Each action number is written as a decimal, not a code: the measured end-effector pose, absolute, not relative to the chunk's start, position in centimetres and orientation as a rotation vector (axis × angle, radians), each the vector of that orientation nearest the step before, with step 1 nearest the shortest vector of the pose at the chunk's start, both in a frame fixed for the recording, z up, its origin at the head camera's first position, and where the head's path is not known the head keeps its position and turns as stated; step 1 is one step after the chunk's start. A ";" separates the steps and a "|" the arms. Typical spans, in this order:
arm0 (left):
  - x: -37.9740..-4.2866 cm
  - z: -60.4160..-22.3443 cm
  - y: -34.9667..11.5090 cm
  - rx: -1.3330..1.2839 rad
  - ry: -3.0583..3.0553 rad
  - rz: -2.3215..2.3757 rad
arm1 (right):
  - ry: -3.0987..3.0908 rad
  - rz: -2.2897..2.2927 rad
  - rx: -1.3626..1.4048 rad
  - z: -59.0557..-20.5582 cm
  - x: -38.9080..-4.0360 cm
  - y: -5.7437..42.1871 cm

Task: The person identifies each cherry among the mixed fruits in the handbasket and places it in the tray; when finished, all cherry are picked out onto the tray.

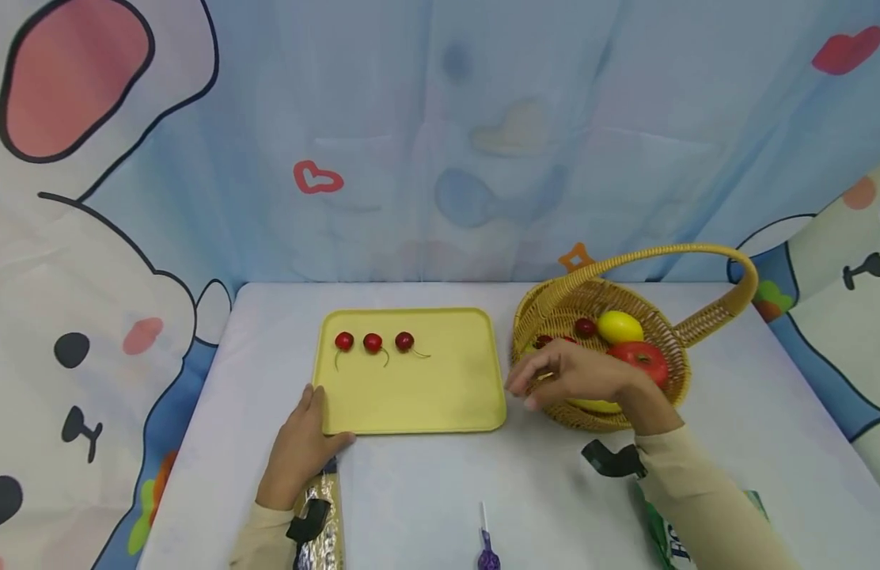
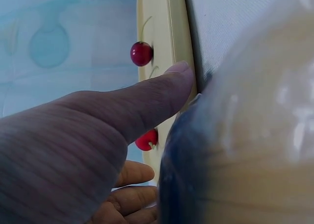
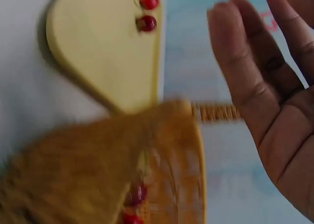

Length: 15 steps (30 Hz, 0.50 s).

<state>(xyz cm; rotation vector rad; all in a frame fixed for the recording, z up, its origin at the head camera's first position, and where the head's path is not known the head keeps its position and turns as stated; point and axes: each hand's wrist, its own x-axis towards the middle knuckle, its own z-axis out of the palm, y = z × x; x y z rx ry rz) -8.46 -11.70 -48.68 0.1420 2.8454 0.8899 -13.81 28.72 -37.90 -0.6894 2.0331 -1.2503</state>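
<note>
head: my left hand [image 1: 297,451] rests flat on the yellow tray [image 1: 440,396] corner; three cherries [image 1: 373,342] on it. my right hand [image 1: 575,378] hovers over the basket [image 1: 671,336] — fingers loose. right wrist: palm spread, holding nothing.

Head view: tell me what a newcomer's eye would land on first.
First the yellow tray at the middle of the table, with three red cherries in a row along its far edge. Next the wicker basket to its right, holding a lemon, a tomato and more cherries. The right hand hovers open at the basket's near rim, and the left hand rests on the tray's near left corner.
</note>
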 end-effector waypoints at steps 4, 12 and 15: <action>-8.7 -48.2 -12.0 0.133 2.837 0.903 | 2.029 -1.285 -0.560 -36.9 -15.4 32.2; -8.5 -48.4 -11.8 0.082 2.794 0.908 | 2.246 -1.332 -0.009 -38.9 -19.3 35.7; -8.5 -48.5 -11.7 0.081 2.791 0.904 | 2.250 -1.314 0.042 -40.5 -20.0 36.3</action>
